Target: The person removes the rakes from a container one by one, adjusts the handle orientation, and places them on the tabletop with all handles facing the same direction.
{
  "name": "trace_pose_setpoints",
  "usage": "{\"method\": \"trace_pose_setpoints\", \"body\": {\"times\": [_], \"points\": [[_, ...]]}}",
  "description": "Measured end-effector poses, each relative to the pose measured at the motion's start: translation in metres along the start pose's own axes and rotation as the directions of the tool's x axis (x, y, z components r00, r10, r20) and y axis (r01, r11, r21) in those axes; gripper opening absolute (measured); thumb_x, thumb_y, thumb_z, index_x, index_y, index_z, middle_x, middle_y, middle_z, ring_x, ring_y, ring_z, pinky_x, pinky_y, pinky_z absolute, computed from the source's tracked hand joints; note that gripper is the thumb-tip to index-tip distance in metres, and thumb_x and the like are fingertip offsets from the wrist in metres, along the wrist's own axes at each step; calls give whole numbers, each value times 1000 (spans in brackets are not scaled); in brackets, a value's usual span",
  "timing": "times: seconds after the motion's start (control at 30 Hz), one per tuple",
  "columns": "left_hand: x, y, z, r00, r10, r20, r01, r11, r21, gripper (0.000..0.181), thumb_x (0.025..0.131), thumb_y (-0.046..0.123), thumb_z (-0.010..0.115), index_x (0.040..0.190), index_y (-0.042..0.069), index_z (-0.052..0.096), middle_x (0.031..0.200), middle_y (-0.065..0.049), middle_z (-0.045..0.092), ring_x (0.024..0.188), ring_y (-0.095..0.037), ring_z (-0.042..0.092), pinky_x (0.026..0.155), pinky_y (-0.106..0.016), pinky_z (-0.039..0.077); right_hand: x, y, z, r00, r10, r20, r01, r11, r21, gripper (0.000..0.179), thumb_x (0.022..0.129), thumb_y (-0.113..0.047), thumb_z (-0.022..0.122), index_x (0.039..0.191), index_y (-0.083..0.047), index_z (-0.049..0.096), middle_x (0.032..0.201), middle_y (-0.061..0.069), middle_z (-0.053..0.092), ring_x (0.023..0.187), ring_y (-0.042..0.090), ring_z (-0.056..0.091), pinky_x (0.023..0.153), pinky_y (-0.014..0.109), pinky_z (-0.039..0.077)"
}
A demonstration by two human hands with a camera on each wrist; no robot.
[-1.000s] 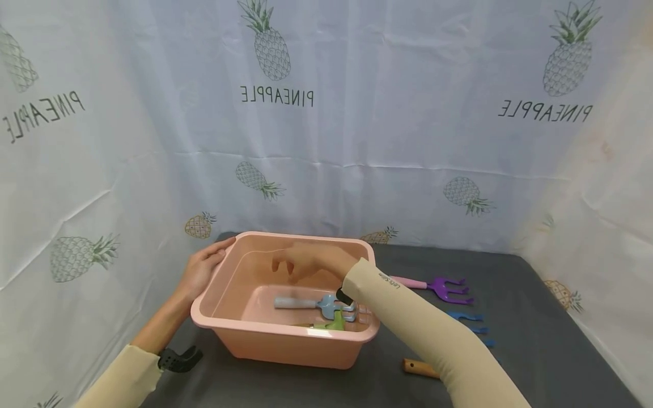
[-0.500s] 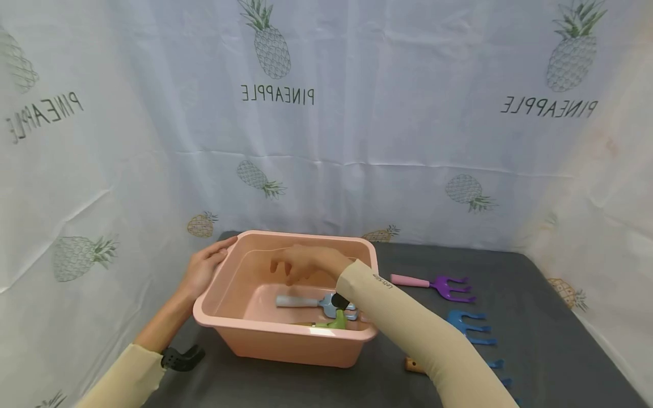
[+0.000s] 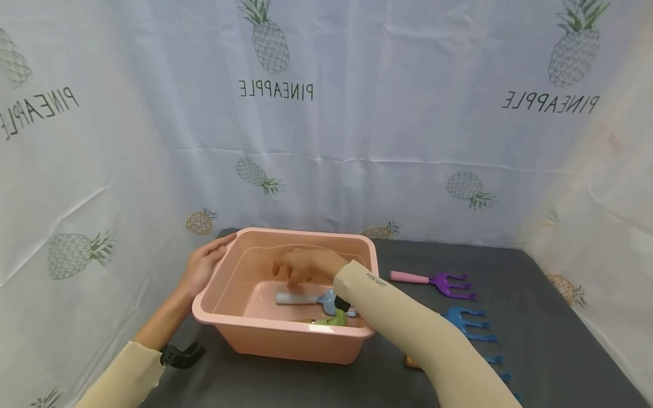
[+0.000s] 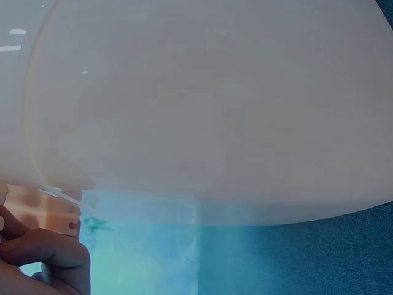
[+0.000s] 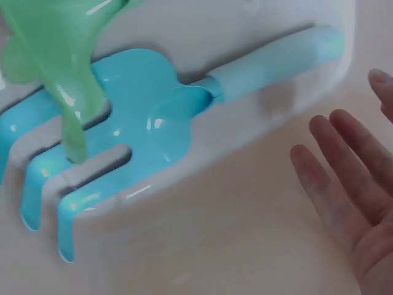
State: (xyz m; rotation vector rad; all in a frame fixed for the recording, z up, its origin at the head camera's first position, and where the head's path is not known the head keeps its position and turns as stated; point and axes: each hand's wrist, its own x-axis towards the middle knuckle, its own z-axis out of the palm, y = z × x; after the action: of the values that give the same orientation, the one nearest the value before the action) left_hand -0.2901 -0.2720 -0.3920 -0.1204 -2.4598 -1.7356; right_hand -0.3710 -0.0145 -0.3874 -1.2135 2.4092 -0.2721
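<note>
Head view: your bare right hand point(image 3: 301, 264) is hovering over the pink basin point(image 3: 293, 344), fingers parted, holding nothing, nearer than your rim-gripping left hand point(image 3: 201, 271) to the blue fork point(image 3: 297, 298), which is lying crosswise inside, handle leftward.

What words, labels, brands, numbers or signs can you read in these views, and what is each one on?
"PINEAPPLE": on the back curtain, mirrored, twice.
"PINEAPPLE": on the left curtain, mirrored and slanted, running to the picture's left edge.
Right sleeve: small dark lettering, too small and blurred to read.
Pink tub and light-blue fork: none that I can read.
</note>
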Motion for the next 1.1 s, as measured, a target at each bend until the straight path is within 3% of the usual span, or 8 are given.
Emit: {"method": "trace_pose_setpoints", "body": {"times": [0.1, 0.2, 0.33, 0.4, 0.6, 0.8, 1.0, 1.1], "points": [[0, 1, 0, 1000, -1, 8, 1, 1000, -6, 46, 112, 24, 42, 156, 8, 47, 160, -18, 45, 101, 21, 55, 85, -8, 50, -1, 2, 2, 1000, 7, 6, -7, 1000, 20, 51, 92, -10, 67, 142, -18, 60, 136, 5, 59, 96, 13, 60, 76, 24, 54], [0, 0, -1, 1000, 4, 8, -4, 1000, 2, 46, 112, 24, 42, 155, 8, 47, 160, -18, 45, 102, 22, 54, 86, -7, 49, -2, 3, 5, 999, 30, 23, -33, 990, 135, 51, 94, -9, 68, 143, -17, 59, 134, 9, 60, 95, 16, 60, 79, 33, 59], [-1, -3, -2, 1000, 15, -9, -14, 1000, 15, 45, 112, 22, 42, 154, 7, 49, 158, -19, 46, 102, 22, 53, 86, -6, 48, -3, 3, 11, 998, 47, 39, -57, 947, 317, 52, 93, -6, 72, 142, -15, 59, 128, 15, 61, 95, 24, 62, 85, 49, 60], [-2, -4, -3, 1000, 12, -14, -12, 1000, 19, 45, 112, 22, 42, 154, 6, 49, 158, -20, 46, 102, 22, 54, 86, -7, 49, -3, 3, 14, 998, 46, 44, -59, 931, 361, 52, 92, -5, 73, 142, -14, 60, 123, 17, 63, 94, 30, 63, 86, 52, 59], [-1, -6, -3, 1000, -4, -10, 4, 1000, 30, 47, 112, 25, 43, 154, 7, 48, 158, -20, 46, 101, 22, 54, 85, -7, 49, -2, 2, 20, 992, 71, 103, -108, 903, 416, 58, 91, -8, 76, 145, -17, 57, 111, 11, 66, 91, 34, 64, 86, 52, 59], [1, -4, -3, 1000, -17, 6, 16, 1000, 16, 47, 112, 26, 42, 156, 8, 46, 161, -17, 43, 103, 23, 52, 86, -6, 47, 1, 1, 22, 981, 108, 161, -159, 922, 353, 58, 91, -7, 76, 144, -19, 56, 95, 3, 61, 69, 28, 53, 78, 50, 58], [2, -2, -2, 1000, -13, -4, 13, 1000, 8, 47, 112, 26, 43, 155, 7, 47, 158, -18, 45, 101, 20, 56, 85, -8, 50, 2, 3, 24, 976, 146, 164, -189, 939, 287, 59, 92, -2, 75, 143, -22, 55, 95, 4, 55, 63, 20, 48, 73, 46, 59], [2, -2, 0, 1000, -10, -3, 10, 1000, 2, 47, 112, 26, 44, 155, 7, 47, 159, -18, 45, 101, 20, 57, 86, -9, 51, 0, 4, 26, 977, 138, 161, -182, 934, 307, 62, 90, 3, 74, 145, -19, 54, 93, 4, 52, 62, 18, 45, 70, 44, 56]]}}
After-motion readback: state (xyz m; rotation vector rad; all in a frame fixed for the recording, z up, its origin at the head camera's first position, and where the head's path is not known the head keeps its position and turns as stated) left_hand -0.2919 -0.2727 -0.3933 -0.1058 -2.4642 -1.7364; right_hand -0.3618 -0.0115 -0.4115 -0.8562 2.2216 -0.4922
